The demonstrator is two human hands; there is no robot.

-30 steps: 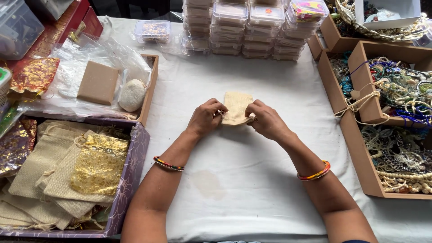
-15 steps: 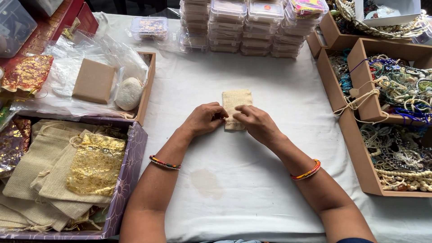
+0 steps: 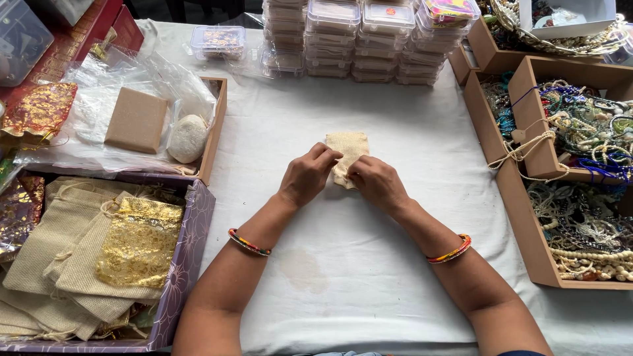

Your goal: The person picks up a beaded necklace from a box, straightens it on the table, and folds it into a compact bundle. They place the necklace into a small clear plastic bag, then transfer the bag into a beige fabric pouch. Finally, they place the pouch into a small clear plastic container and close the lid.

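A small beige burlap pouch (image 3: 347, 146) lies flat on the white tablecloth (image 3: 369, 264) in the middle of the table. My left hand (image 3: 307, 177) and my right hand (image 3: 378, 184) both pinch its near end, fingertips close together over the fabric. The near part of the pouch is hidden under my fingers. Each wrist wears a striped bangle.
A purple box (image 3: 184, 264) of burlap and gold pouches sits at the left. Behind it a tray holds a tan box (image 3: 136, 120) and a white stone (image 3: 188, 138). Stacked clear plastic cases (image 3: 369, 39) line the back. Brown boxes (image 3: 521, 217) of beaded jewellery stand at the right.
The pouch was held up off the table a second ago; both hands have lowered it onto the cloth and moved closer together at its near end.
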